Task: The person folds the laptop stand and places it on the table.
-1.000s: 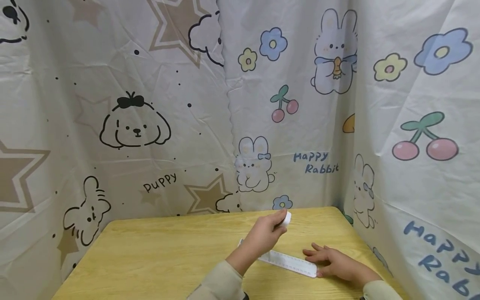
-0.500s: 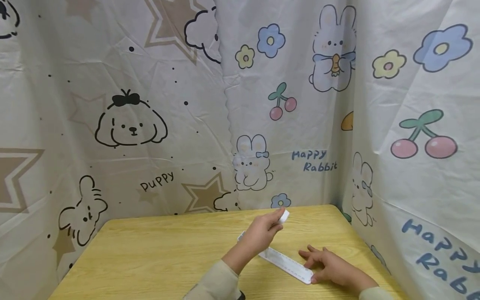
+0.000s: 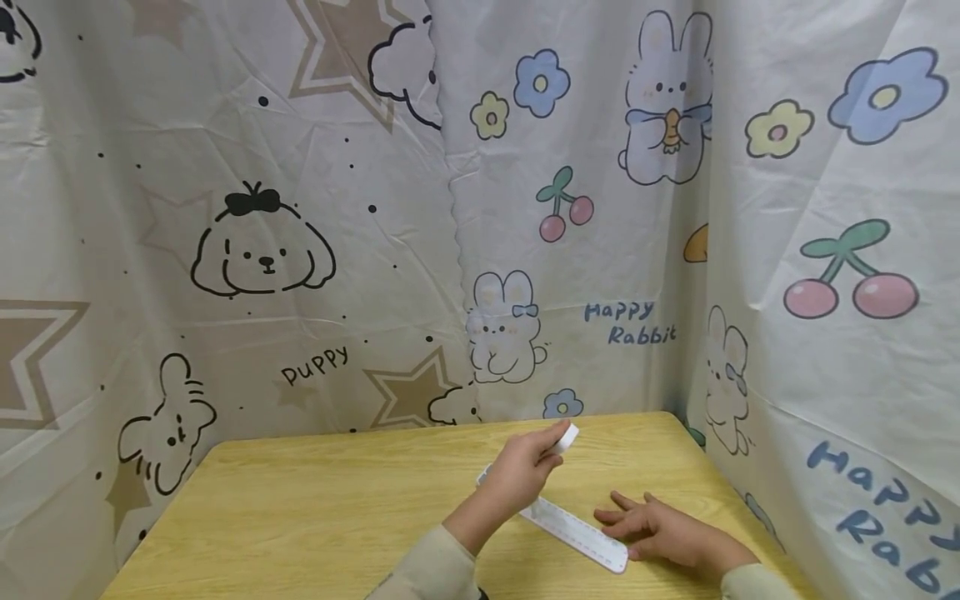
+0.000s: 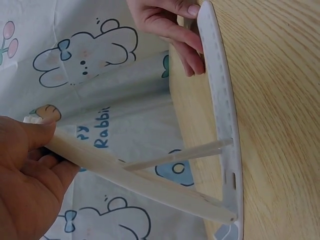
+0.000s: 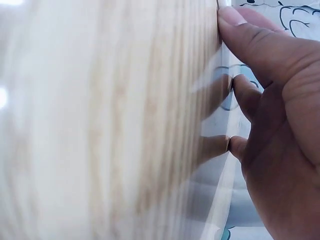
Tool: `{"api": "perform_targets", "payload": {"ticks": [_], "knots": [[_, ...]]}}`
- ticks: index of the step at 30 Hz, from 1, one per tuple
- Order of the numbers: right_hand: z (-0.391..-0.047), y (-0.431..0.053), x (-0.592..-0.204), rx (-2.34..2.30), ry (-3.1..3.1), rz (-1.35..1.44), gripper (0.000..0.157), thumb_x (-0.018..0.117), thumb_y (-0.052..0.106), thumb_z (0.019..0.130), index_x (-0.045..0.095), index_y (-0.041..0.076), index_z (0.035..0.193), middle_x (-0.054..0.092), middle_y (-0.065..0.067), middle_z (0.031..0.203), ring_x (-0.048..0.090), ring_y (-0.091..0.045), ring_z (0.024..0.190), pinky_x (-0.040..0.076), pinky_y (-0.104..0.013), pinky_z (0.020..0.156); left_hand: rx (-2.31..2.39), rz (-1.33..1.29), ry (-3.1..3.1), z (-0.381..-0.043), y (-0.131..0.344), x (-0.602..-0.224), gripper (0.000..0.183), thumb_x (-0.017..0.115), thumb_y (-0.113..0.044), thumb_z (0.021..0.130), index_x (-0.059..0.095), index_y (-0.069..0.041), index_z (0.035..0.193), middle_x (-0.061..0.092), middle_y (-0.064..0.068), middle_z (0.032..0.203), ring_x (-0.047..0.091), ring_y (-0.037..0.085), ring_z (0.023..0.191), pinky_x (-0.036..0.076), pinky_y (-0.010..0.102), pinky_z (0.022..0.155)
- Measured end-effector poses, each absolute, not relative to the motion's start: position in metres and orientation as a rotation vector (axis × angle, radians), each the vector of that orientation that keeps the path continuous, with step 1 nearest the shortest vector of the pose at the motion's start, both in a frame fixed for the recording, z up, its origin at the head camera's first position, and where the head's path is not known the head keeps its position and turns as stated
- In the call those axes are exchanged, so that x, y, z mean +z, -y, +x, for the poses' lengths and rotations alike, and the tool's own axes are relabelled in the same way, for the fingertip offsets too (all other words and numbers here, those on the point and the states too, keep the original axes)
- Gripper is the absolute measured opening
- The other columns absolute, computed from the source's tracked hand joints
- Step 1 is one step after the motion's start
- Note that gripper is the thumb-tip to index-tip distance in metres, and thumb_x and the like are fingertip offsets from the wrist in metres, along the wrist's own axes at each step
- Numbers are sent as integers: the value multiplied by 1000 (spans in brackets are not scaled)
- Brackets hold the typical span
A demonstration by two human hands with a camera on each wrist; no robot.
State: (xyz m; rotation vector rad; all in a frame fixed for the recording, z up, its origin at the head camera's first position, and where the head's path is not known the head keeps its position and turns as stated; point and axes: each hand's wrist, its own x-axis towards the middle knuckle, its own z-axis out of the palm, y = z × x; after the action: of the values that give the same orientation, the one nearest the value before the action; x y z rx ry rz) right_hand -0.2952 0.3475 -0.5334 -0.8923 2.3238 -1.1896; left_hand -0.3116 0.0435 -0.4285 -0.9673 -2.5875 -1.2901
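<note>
A white folding stand lies on the wooden table, made of a long base strip (image 3: 577,533) with small marks along its edges, a hinged arm (image 4: 135,182) and a thin strut (image 4: 175,155) between them. My left hand (image 3: 517,471) grips the raised free end of the arm, thumb on one side and fingers curled under. Its other end meets the base at the hinge, which my left hand and forearm hide in the head view. At the base's near right end is my right hand (image 3: 663,533), thumb tip at the strip's end, other fingers spread with tips on the table.
The yellow wood-grain table (image 3: 322,500) reaches back to curtains (image 3: 405,250) printed with puppies, rabbits and flowers. Another curtain (image 3: 840,375) hangs close along the table's right side.
The base strip's right end has swung slightly toward me, with the right hand shifting a little left beside it. My left hand keeps its grip on the raised arm. The head view has shifted slightly.
</note>
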Motion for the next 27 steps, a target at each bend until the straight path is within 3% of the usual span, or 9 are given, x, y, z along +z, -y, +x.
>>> {"api": "perform_targets", "payload": {"ticks": [3,8,17,24,27], "knots": [[-294,-343,-533,-1181,-2332,-887,40,68,21,96,68,16,135,48,-12,155,6,-33,156,-24,-81,100,-1298,-977,2569,-313,-42,-429,56,64,-9,100,50,-27,152,54,-2,150,60,9,123,56,25,96],[-290,-331,-533,-1165,-2325,-853,41,73,25,93,70,20,133,51,-7,153,9,-45,154,-21,-81,103,-1350,-965,2582,-315,-38,-428,56,66,-5,98,54,-27,148,61,3,144,65,6,108,56,19,83],[-285,-329,-531,-1117,-2389,-836,46,76,30,88,70,24,133,53,-3,153,15,-39,155,-15,-81,107,-1538,-1016,2464,-312,-36,-423,49,73,-2,92,64,-14,139,63,4,141,64,16,123,56,18,90],[-288,-325,-532,-1110,-2378,-842,44,76,30,88,71,25,131,58,2,148,21,-33,155,-15,-80,107,-1512,-988,2455,-311,-33,-421,41,72,-10,94,68,-14,134,68,3,134,67,8,113,56,16,86],[-289,-320,-532,-1055,-2415,-894,43,75,35,88,71,27,130,59,5,146,24,-32,155,-9,-78,112,-1461,-997,2457,-313,-31,-420,40,72,-10,94,68,-14,134,69,3,132,68,6,107,57,15,83]]}}
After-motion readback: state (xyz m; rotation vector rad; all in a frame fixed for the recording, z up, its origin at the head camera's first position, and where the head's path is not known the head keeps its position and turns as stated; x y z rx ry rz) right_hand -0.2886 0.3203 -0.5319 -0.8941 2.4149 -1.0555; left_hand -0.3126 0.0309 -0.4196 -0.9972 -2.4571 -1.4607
